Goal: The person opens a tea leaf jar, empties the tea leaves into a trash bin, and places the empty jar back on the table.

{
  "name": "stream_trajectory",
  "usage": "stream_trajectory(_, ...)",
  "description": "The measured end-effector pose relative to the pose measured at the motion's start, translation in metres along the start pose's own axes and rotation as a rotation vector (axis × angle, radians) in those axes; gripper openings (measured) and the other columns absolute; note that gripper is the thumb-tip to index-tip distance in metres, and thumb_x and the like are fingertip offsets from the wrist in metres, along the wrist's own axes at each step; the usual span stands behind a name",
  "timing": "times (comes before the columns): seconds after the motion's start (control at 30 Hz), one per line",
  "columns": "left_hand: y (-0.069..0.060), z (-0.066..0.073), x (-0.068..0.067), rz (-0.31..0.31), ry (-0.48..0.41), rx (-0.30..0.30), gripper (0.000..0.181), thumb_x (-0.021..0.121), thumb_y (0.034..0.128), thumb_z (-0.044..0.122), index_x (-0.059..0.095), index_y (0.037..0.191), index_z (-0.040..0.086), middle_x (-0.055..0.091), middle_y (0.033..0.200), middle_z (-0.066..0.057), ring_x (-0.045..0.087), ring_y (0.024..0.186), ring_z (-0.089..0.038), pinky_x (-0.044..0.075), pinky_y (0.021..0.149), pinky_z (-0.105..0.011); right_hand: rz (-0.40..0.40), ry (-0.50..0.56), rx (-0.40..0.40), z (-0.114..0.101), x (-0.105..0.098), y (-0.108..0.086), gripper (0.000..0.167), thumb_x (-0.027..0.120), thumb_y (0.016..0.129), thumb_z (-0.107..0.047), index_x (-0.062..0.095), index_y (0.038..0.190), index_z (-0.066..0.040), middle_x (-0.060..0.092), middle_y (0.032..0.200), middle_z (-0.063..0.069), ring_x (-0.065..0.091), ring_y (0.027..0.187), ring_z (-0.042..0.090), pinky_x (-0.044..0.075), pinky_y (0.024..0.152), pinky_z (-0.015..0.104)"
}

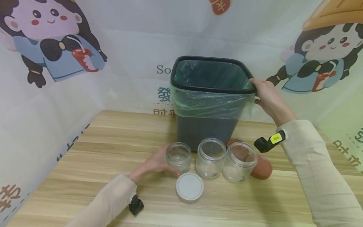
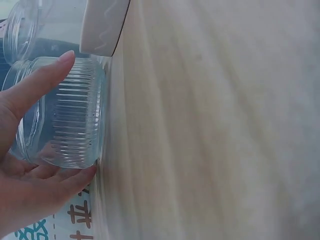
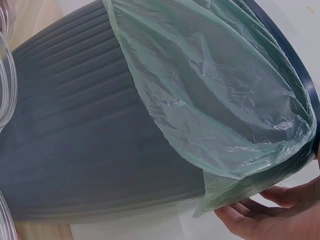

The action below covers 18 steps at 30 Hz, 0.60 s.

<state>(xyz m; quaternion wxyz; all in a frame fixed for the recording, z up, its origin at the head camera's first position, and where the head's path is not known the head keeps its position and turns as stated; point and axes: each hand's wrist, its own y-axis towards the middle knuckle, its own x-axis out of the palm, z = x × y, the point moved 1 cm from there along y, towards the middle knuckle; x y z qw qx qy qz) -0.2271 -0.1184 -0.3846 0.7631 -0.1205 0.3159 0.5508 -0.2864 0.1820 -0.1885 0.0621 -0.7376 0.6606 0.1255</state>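
On the near side of a dark trash bin (image 1: 205, 132), lined with a translucent green bag (image 3: 215, 100), my left hand (image 1: 157, 162) holds a ribbed glass jar (image 2: 75, 112). The thumb lies along one side of the jar and the fingers along the other. That jar stands upright on the table, leftmost of three lidless jars. To its right are the middle glass jar (image 1: 210, 160) and the right glass jar (image 1: 238, 164). A round white lid (image 1: 189, 187) lies in front of them. My right hand (image 1: 269, 97) grips the bin's black rim at its right side.
A reddish-brown rounded object (image 1: 262, 167) sits behind the right jar, with more of that colour seen through the glass. The wooden table (image 1: 127, 132) meets a printed cloth backdrop (image 1: 136, 63) behind the bin and on both sides.
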Motion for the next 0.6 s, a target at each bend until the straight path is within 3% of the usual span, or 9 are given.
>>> stream_trajectory(0.17, 0.001, 0.004, 0.005, 0.035, 0.019, -0.035, 0.09, 0.087, 0.0422, 0.01, 0.039, 0.116, -0.011, 0.053, 0.109, -0.022, 0.052, 0.1, -0.034, 0.042, 0.09, -0.043, 0.015, 0.042, -0.009, 0.002, 0.001, -0.001, 0.038, 0.03, 0.095, -0.037, 0.045, 0.102, -0.003, 0.045, 0.096, -0.003, 0.048, 0.087, 0.006, 0.028, 0.102, 0.044)
stream_trajectory(0.33, 0.002, 0.007, 0.007, 0.052, 0.028, -0.093, 0.096, 0.088, 0.0418, 0.012, 0.035, 0.119, -0.011, 0.051, 0.111, -0.023, 0.05, 0.103, -0.035, 0.04, 0.092, -0.045, 0.014, 0.025, -0.016, 0.004, 0.002, -0.005, 0.043, 0.025, 0.095, -0.045, 0.046, 0.109, -0.01, 0.046, 0.102, -0.002, 0.044, 0.102, 0.014, 0.024, 0.104, 0.046)
stream_trajectory(0.43, 0.002, 0.006, 0.005, 0.002, -0.002, -0.104, 0.101, 0.088, 0.0448, 0.013, 0.03, 0.124, -0.012, 0.048, 0.116, -0.025, 0.047, 0.108, -0.037, 0.038, 0.095, -0.045, 0.011, 0.001, -0.014, 0.008, 0.001, -0.01, 0.051, 0.02, 0.093, -0.051, 0.043, 0.119, -0.012, 0.043, 0.119, 0.005, 0.039, 0.118, 0.021, 0.023, 0.105, 0.045)
stream_trajectory(0.5, 0.001, 0.005, 0.0, -0.063, -0.05, -0.104, 0.102, 0.086, 0.049, 0.013, 0.026, 0.127, -0.011, 0.045, 0.12, -0.026, 0.045, 0.111, -0.038, 0.037, 0.096, -0.045, 0.006, -0.013, -0.004, 0.014, -0.001, -0.015, 0.061, 0.017, 0.092, -0.054, 0.036, 0.13, -0.011, 0.035, 0.133, 0.012, 0.031, 0.126, 0.025, 0.023, 0.106, 0.044)
stream_trajectory(0.6, -0.003, 0.003, -0.011, -0.17, -0.124, -0.093, 0.098, 0.083, 0.0582, 0.017, 0.023, 0.131, -0.009, 0.04, 0.126, -0.026, 0.041, 0.116, -0.039, 0.035, 0.097, -0.046, -0.009, 0.007, 0.008, 0.027, -0.009, -0.027, 0.072, 0.016, 0.091, -0.056, 0.022, 0.139, -0.002, 0.024, 0.142, 0.02, 0.029, 0.127, 0.028, 0.027, 0.105, 0.038)
